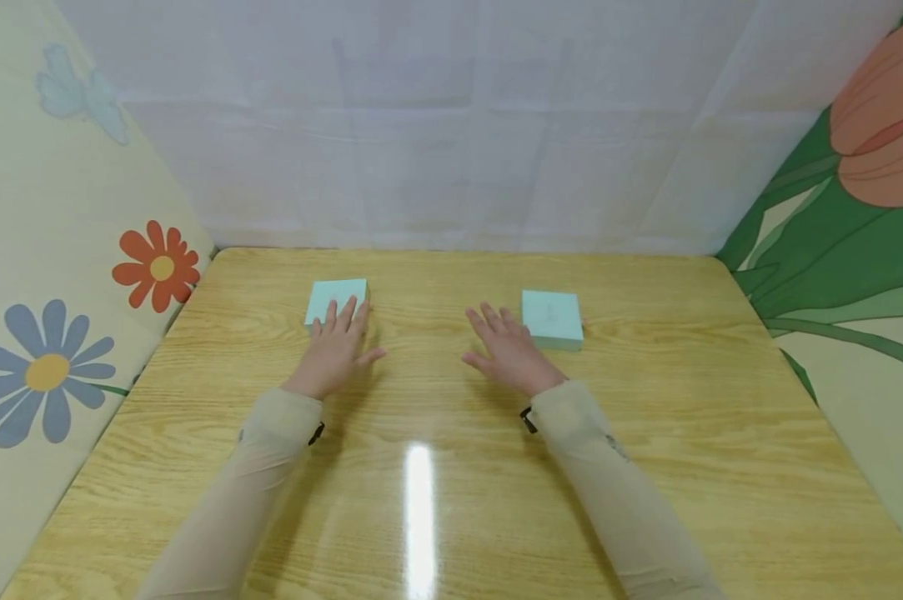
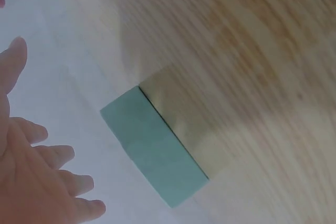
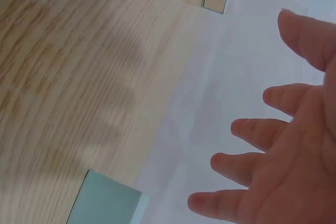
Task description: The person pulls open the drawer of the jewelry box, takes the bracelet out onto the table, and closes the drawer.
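Note:
Two pale teal boxes lie on the wooden table in the head view, the left box (image 1: 336, 293) and the right box (image 1: 552, 317). My left hand (image 1: 334, 348) is spread above the near edge of the left box. The left wrist view shows a gap between those fingers (image 2: 55, 156) and the side of the box (image 2: 155, 145). My right hand (image 1: 513, 354) hovers, fingers spread, just left of the right box, which has a faint mark on its top. In the right wrist view, its straight fingers (image 3: 257, 132) hold nothing, and the right box (image 3: 105, 203) is partly cut off.
The wooden table (image 1: 451, 400) runs back to a white cloth (image 1: 451, 150). Flower-printed cloth (image 1: 46, 250) stands along the left side and more printed cloth (image 1: 864, 250) along the right. A bright light reflection (image 1: 419, 517) lies on the tabletop between the forearms.

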Tool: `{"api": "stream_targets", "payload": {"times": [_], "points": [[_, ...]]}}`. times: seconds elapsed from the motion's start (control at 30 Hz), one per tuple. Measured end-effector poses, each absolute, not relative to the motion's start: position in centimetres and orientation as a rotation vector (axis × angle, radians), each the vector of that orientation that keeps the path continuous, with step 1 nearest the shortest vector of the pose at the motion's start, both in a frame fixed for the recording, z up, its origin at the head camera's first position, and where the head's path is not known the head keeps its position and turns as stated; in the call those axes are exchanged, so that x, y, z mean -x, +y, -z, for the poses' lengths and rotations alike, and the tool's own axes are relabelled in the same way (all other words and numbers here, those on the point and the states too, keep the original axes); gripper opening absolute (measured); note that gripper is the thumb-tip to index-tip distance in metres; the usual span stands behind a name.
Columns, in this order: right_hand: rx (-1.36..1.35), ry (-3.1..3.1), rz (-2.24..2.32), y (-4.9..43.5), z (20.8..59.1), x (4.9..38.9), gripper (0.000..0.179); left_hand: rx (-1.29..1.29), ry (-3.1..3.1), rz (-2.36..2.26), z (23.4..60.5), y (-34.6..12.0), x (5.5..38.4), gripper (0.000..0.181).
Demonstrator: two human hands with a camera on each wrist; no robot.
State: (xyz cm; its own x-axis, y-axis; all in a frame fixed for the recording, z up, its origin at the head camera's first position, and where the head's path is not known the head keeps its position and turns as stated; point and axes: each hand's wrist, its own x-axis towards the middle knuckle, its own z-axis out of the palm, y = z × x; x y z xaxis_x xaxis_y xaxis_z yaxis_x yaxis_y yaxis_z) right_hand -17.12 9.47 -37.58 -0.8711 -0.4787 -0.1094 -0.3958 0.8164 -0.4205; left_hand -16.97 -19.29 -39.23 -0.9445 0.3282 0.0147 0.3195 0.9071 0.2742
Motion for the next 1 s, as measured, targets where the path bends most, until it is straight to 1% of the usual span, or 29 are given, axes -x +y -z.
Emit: {"api": "stream_targets", "payload": {"times": [0.57,0.9,1.0], "points": [[0.718,2.76,0.615,8.6,37.7,17.1,0.072,-0.48,3.006,-0.394,40.9,-21.5,19.8,0.084],[0.728,2.718,0.642,8.0,37.7,17.1,0.071,-0.618,3.068,-0.367,41.8,-23.2,20.9,0.077],[0.729,2.696,0.651,7.8,37.6,17.2,0.071,-0.625,3.067,-0.34,41.9,-23.3,21.3,0.075]]}}
